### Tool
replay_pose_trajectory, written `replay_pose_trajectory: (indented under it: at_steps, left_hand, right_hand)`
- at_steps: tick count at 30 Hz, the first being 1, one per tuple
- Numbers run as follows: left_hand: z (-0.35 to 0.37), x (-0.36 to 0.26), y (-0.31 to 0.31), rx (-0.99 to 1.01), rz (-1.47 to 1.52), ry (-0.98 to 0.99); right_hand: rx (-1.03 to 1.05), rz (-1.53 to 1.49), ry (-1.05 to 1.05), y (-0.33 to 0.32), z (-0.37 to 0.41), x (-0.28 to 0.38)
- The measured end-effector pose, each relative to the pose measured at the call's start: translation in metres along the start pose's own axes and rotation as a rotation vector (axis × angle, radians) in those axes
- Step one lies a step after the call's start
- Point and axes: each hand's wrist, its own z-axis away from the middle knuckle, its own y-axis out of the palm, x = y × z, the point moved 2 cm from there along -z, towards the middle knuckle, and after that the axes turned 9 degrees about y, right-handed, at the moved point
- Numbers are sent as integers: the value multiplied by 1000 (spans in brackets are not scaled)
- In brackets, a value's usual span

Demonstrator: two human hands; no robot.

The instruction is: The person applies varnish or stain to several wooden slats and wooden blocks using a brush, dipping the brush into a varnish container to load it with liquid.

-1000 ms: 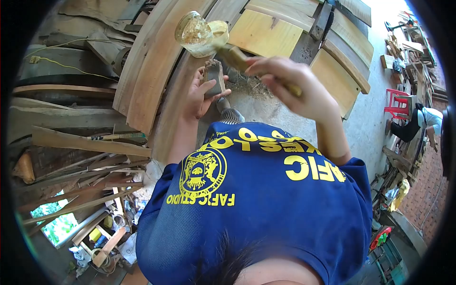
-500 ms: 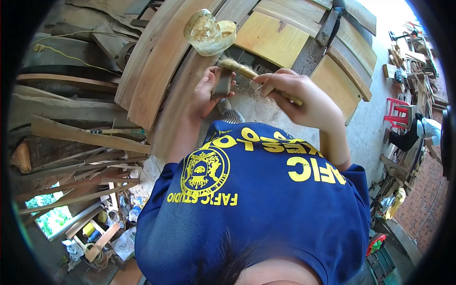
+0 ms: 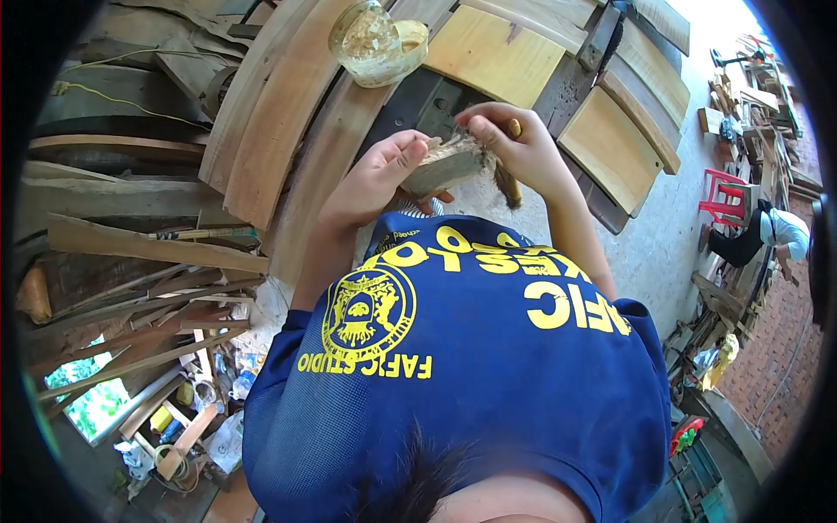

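My left hand (image 3: pixel 379 174) grips a greyish-brown wooden block (image 3: pixel 443 174) with a ragged, fibrous upper edge, held just beyond my shirt. The fingertips of my right hand (image 3: pixel 516 148) are closed at that ragged edge. Tucked in the same right hand is a brush (image 3: pixel 507 185); its handle end shows above the fingers and its dark bristle end hangs below them. Whether the right fingertips also pinch loose fibres I cannot make out. Above my left hand stands a crusted whitish tub (image 3: pixel 362 48) on the boards.
Flat wooden boards (image 3: pixel 495 54) lie beyond my hands, with long planks (image 3: pixel 270 113) to the left. Scrap wood and plastic items clutter the lower left. At far right, a person (image 3: pixel 776 231) is near a red plastic stool (image 3: pixel 725 196).
The brush has swung from pointing left over the block to hanging downward in my right hand. My right fingertips have come to the block's edge, and the block has turned.
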Motion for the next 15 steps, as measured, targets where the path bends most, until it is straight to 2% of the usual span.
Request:
replay_pose_trajectory:
  at_steps: [1,3,5,8,11,13,14,15]
  left_hand:
    - [-1,-3,2,-3,4,-17]
    - [-2,-3,5,-4,11,-40]
    - [-5,-2,6,-58,-125,65]
    - [-10,7,3,-57,-130,41]
    - [-19,28,-2,-90,-120,14]
    - [-27,47,-7,-207,64,-64]
    - [-30,58,-11,-201,107,-127]
    - [-38,75,-16,-188,106,-135]
  right_hand:
    - [62,-15,41,3,-2,-8]
    - [17,24,77,7,0,-14]
    - [-2,-134,137,10,-1,-26]
    - [-58,-109,201,7,5,-34]
    - [-193,-21,200,9,13,-60]
    - [-442,169,109,9,24,-76]
    - [-506,241,0,8,31,-87]
    - [-520,242,7,7,39,-104]
